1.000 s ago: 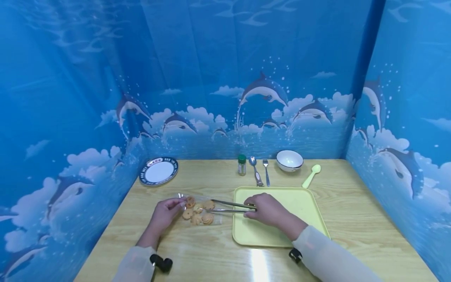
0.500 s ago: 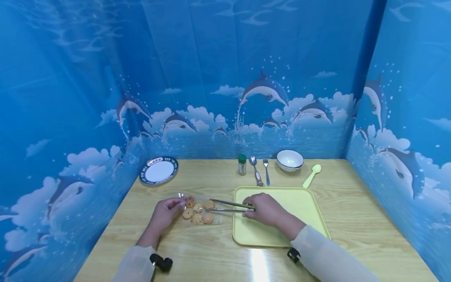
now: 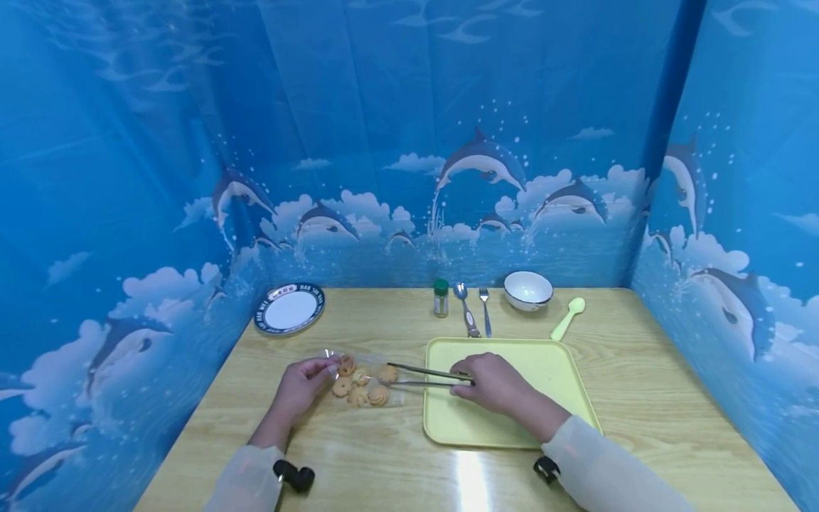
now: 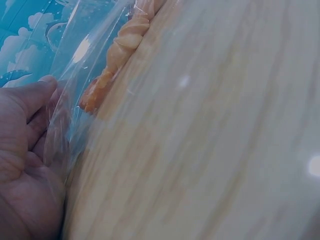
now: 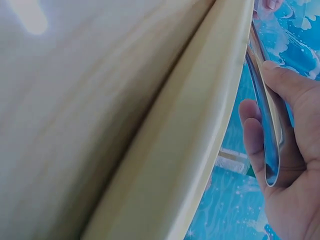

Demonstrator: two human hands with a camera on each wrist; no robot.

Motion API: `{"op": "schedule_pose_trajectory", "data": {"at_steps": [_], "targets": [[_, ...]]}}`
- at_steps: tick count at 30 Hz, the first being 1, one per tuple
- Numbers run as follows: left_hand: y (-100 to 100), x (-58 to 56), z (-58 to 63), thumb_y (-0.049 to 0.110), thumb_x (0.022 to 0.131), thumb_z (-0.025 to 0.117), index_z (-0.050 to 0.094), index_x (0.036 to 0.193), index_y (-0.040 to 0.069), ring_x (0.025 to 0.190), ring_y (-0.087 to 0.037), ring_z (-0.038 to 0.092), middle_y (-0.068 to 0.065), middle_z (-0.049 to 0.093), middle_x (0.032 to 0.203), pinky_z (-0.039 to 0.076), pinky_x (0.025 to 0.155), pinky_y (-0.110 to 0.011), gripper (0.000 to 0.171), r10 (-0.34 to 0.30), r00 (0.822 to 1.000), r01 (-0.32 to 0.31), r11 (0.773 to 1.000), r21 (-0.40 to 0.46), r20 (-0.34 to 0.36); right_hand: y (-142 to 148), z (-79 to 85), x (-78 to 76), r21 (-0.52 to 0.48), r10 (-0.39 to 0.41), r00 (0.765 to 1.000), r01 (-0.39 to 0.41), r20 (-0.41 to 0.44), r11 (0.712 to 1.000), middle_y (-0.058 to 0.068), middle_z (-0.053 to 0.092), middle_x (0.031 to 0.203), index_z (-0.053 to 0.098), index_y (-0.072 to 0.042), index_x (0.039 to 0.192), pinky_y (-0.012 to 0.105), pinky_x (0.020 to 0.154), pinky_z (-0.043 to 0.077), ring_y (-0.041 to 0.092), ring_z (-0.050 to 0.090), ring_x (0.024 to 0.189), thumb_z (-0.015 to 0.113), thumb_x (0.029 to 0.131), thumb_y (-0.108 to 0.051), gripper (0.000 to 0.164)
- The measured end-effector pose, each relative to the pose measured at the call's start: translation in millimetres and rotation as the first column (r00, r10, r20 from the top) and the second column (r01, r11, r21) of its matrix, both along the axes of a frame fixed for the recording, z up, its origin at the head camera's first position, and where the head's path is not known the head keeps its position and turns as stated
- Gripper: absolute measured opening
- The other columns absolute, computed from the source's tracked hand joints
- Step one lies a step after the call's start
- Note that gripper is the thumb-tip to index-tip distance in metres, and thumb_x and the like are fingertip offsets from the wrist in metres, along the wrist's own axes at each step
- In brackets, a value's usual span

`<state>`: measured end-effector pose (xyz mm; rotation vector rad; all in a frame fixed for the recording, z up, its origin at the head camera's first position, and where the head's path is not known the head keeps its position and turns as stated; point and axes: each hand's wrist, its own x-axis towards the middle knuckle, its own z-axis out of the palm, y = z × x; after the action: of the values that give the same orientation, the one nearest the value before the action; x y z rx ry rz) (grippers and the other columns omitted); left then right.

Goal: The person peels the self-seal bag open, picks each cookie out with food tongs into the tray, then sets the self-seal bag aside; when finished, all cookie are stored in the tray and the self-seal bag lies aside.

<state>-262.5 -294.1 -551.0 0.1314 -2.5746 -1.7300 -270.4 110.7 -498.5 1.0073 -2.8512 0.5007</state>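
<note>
My left hand point(image 3: 297, 391) pinches the left edge of a clear plastic bag point(image 3: 396, 400) with thumb and fingers. Several cookies point(image 3: 360, 377) show in and about the bag; one is ring-shaped and others are piped swirls. My right hand point(image 3: 495, 384), above the yellow tray, grips metal tongs point(image 3: 422, 370). Their tips point left at the bag's right end, with a round cookie point(image 3: 387, 374) between them. Whether the tips press on that cookie is hard to tell. In the right wrist view the bent end of the tongs point(image 5: 272, 170) lies in my palm.
The yellow tray point(image 3: 563, 405) lies under my right hand. Behind it stand a green-capped jar point(image 3: 441, 299), a spoon point(image 3: 469, 313), a fork point(image 3: 486, 316), a white bowl point(image 3: 527, 291) and a light green spoon point(image 3: 566, 320). A blue-rimmed plate point(image 3: 290, 310) lies at the back left.
My right hand and the tongs have shifted slightly to the right, and the cookie between the tips has moved right with them. The left hand stays in place on the bag.
</note>
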Motion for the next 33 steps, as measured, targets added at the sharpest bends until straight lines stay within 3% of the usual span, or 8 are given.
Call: {"op": "schedule_pose_trajectory", "data": {"at_steps": [9, 18, 33], "targets": [[0, 0.0, -1.3, 0.031, 0.092, 0.076, 0.075, 0.110, 0.017, 0.130, -0.023, 0.062, 0.002, 0.072, 0.130, 0.042, 0.118, -0.048, 0.024, -0.002, 1.000, 0.002, 1.000, -0.005, -0.012, 41, 4.3, 16.0, -0.034, -0.087, 0.996, 0.087, -0.015, 0.996, -0.003, 0.078, 0.108, 0.076, -0.018, 0.115, 0.041, 0.090, 0.061, 0.017, 0.073, 0.098, 0.079, 0.088, -0.039, 0.034], [-1, 1.1, -2.9, 0.031, 0.093, 0.075, 0.075, 0.110, 0.016, 0.133, -0.026, 0.060, 0.001, 0.071, 0.131, 0.041, 0.118, -0.051, 0.023, 0.008, 1.000, -0.008, 1.000, -0.001, 0.003, 86, -1.3, 18.7, -0.062, -0.179, 0.984, 0.178, -0.002, 0.982, -0.003, 0.078, 0.105, 0.077, -0.018, 0.112, 0.043, 0.087, 0.061, 0.018, 0.073, 0.097, 0.081, 0.087, -0.037, 0.031], [1, -0.3, -0.3, 0.031, 0.092, 0.076, 0.075, 0.110, 0.016, 0.131, -0.025, 0.062, 0.000, 0.071, 0.132, 0.043, 0.117, -0.049, 0.023, -0.001, 1.000, 0.001, 1.000, -0.010, -0.003, 101, -6.3, 18.3, -0.075, -0.216, 0.976, 0.216, 0.008, 0.974, -0.001, 0.078, 0.103, 0.077, -0.018, 0.111, 0.046, 0.088, 0.061, 0.022, 0.074, 0.097, 0.081, 0.087, -0.038, 0.032]]}}
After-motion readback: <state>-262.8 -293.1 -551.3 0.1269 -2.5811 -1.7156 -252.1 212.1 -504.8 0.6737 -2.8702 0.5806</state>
